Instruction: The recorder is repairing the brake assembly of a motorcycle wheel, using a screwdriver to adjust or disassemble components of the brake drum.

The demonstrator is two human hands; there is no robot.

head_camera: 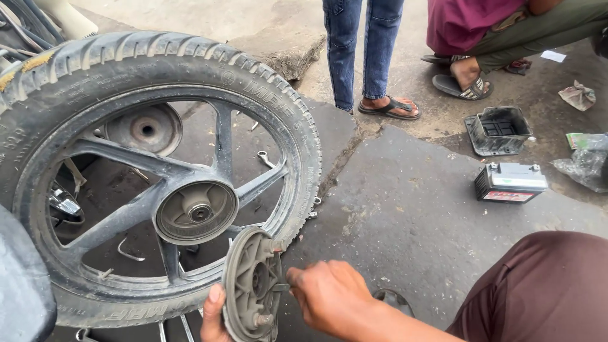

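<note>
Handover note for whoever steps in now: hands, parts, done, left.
Left hand grips the round grey brake plate from below, holding it on edge. Right hand touches the plate's right side at a small fitting. The motorcycle wheel stands upright just behind, hub bare. Spanners lie on the ground beyond. Done: plate is off the hub. Left: plate not refitted.

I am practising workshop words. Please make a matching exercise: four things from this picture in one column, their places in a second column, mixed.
Things:
1. motorcycle wheel
2. round brake plate
3. small battery
4. empty black box

Places:
a. held between the left hand and right hand
b. on the ground near the sandalled feet
c. standing upright at left
d. on the pavement, below the box

Pairs: 1-c, 2-a, 3-d, 4-b
</note>
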